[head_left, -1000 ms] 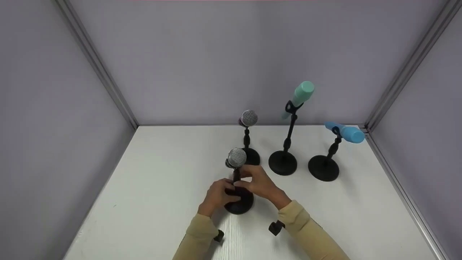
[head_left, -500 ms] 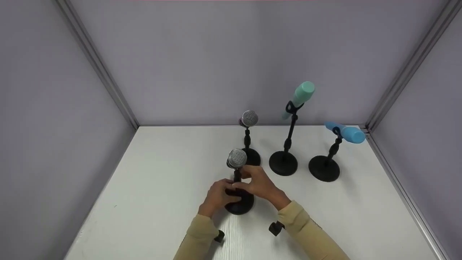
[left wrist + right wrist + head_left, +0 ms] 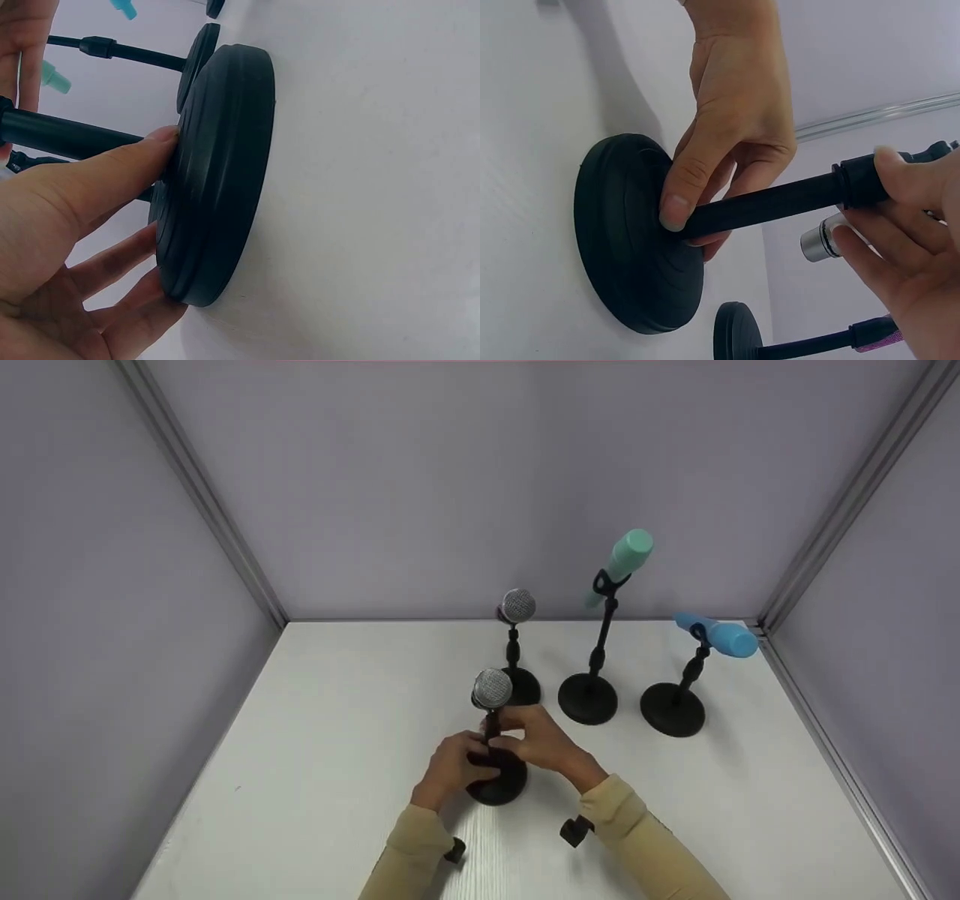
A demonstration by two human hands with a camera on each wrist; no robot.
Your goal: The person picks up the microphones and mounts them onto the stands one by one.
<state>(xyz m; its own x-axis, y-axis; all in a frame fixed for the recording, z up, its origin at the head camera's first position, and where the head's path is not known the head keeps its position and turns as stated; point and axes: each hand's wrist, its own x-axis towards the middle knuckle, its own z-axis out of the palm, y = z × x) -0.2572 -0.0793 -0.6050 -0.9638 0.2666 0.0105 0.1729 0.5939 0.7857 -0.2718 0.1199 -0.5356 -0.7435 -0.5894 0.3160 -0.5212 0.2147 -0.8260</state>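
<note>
A silver-headed microphone (image 3: 493, 688) sits on a short black microphone stand (image 3: 501, 784) in front of me. My left hand (image 3: 450, 769) grips the foot of the stand's pole, its thumb pressed on the round base (image 3: 217, 172) in the left wrist view. Higher up, my right hand (image 3: 541, 741) holds the pole's collar (image 3: 861, 180) between thumb and fingers. The pole (image 3: 765, 206) runs between both hands in the right wrist view. Behind the right fingers there, the microphone's silver tail end (image 3: 817, 241) shows; its head is out of that view.
Close behind stands another silver-headed microphone (image 3: 517, 606) on a black stand. To the right are a mint-green microphone (image 3: 630, 551) on a taller stand and a blue microphone (image 3: 724, 637) on a short one. Grey walls (image 3: 420, 495) enclose the white table (image 3: 315, 780).
The right hand shifts very slightly at the pole, its thumb moving a little. The left hand, the stand and the other microphones stay in place.
</note>
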